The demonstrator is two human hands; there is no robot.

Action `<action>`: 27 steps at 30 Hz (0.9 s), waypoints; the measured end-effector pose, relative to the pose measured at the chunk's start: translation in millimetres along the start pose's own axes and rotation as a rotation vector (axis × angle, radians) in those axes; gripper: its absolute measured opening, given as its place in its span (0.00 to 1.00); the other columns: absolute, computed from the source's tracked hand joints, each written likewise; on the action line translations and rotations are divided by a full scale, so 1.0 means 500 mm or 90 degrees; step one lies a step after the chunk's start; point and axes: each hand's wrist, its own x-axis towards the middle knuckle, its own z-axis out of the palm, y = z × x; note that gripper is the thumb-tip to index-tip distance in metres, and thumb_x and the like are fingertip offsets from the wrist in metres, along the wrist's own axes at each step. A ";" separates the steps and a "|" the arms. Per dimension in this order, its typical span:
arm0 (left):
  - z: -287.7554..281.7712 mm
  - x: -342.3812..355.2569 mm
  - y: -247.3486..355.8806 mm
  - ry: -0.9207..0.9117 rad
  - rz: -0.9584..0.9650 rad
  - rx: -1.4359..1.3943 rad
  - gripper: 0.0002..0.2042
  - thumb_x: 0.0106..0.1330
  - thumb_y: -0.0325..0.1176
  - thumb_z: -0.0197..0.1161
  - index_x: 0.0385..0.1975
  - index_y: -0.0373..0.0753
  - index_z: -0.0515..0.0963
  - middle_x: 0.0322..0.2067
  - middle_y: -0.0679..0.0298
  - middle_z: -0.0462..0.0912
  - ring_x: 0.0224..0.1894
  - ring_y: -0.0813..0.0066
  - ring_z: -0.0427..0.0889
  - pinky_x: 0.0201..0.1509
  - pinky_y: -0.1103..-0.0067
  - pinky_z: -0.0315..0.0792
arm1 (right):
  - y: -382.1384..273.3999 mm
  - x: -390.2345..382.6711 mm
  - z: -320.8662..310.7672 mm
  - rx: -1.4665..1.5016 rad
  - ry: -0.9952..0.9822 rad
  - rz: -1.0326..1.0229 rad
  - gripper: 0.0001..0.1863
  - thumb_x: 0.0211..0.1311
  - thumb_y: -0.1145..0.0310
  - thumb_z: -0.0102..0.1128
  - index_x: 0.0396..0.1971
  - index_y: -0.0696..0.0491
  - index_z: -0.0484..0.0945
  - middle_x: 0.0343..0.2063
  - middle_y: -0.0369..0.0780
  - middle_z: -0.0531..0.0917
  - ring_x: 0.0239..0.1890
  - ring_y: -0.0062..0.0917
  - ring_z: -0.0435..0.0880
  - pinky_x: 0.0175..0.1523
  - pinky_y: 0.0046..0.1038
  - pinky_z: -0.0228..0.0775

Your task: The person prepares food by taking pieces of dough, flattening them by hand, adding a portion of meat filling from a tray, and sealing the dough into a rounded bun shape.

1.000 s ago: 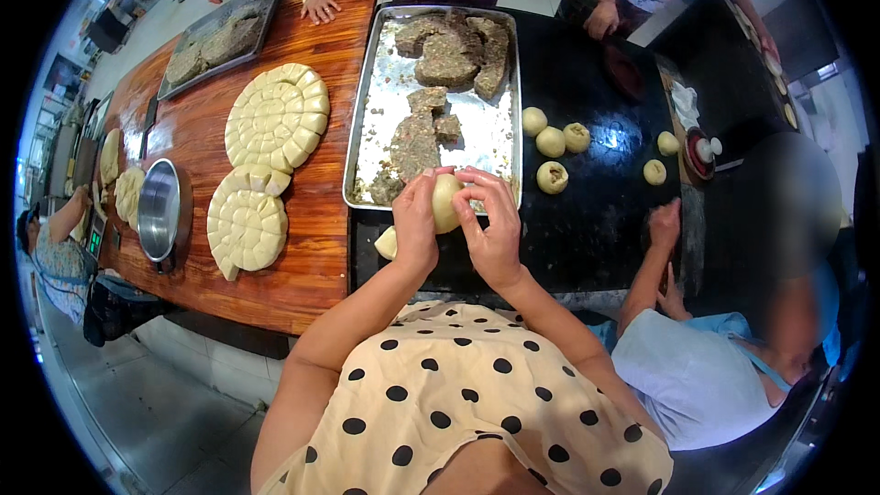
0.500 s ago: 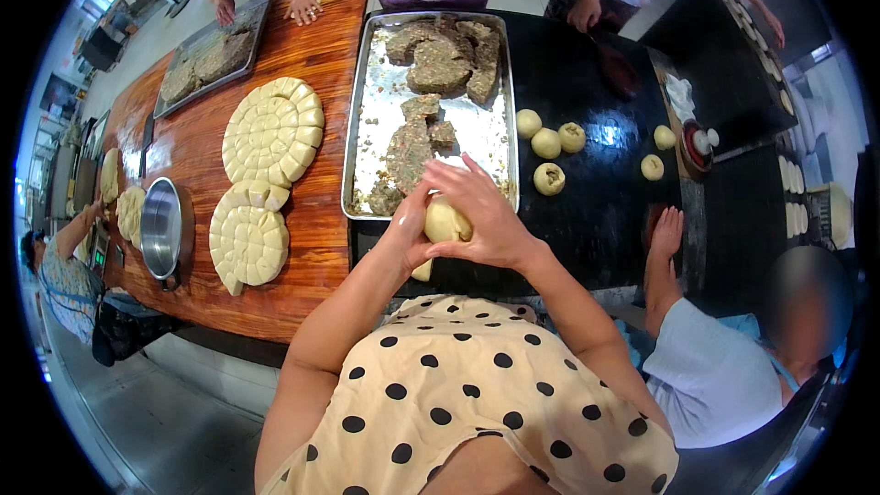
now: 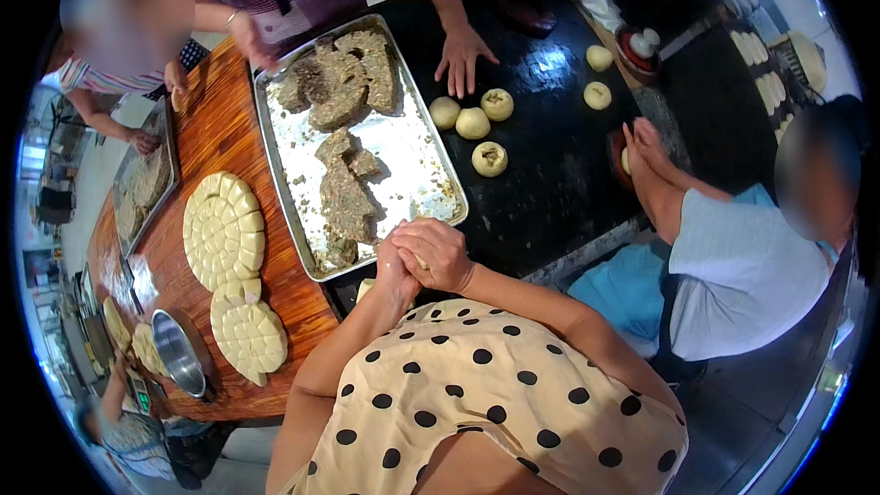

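Just beyond my polka-dot top, my left hand [image 3: 396,272] and my right hand [image 3: 438,250] are clasped around a filled dough ball. Only a small pale patch of the dough ball [image 3: 423,262] shows between the fingers. Right ahead of my hands is the near edge of a metal tray [image 3: 408,160], holding slabs of speckled brown filling [image 3: 348,202]. A small piece of pale dough [image 3: 365,290] lies beside my left wrist. On the black tabletop, right of the tray, sit several round dough balls [image 3: 472,124]; some have a puckered opening on top.
On the wooden table [image 3: 298,312] at left lie two scored dough rounds [image 3: 225,227], a steel bowl [image 3: 181,353] and another filling tray [image 3: 147,188]. A co-worker's hand [image 3: 465,57] reaches over the black table. Another person's hands [image 3: 646,151] work at right, near two dough balls [image 3: 598,95].
My hands have closed tighter over the dough ball, covering most of it. The view has turned. Across the table, a co-worker's hand now rests close to the dough balls.
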 end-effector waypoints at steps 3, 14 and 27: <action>0.035 0.030 0.000 0.161 -0.125 0.007 0.30 0.75 0.58 0.46 0.58 0.35 0.72 0.56 0.58 0.77 0.58 0.65 0.77 0.65 0.69 0.71 | 0.034 -0.006 -0.010 0.046 0.035 0.093 0.07 0.60 0.72 0.60 0.33 0.57 0.84 0.35 0.44 0.86 0.39 0.38 0.85 0.47 0.35 0.78; -0.027 -0.050 0.050 0.228 -0.124 0.372 0.19 0.74 0.42 0.58 0.51 0.31 0.79 0.43 0.63 0.84 0.45 0.76 0.82 0.54 0.79 0.75 | 0.272 0.140 -0.300 0.020 0.630 0.301 0.15 0.76 0.63 0.52 0.42 0.59 0.81 0.42 0.40 0.85 0.43 0.22 0.82 0.52 0.28 0.73; -0.145 -0.233 0.010 0.065 0.114 1.233 0.31 0.54 0.30 0.73 0.60 0.38 0.70 0.61 0.50 0.71 0.64 0.49 0.69 0.69 0.62 0.63 | 0.163 -0.153 -0.151 -0.035 -0.196 0.460 0.12 0.59 0.74 0.60 0.42 0.54 0.84 0.42 0.43 0.85 0.45 0.37 0.85 0.50 0.34 0.76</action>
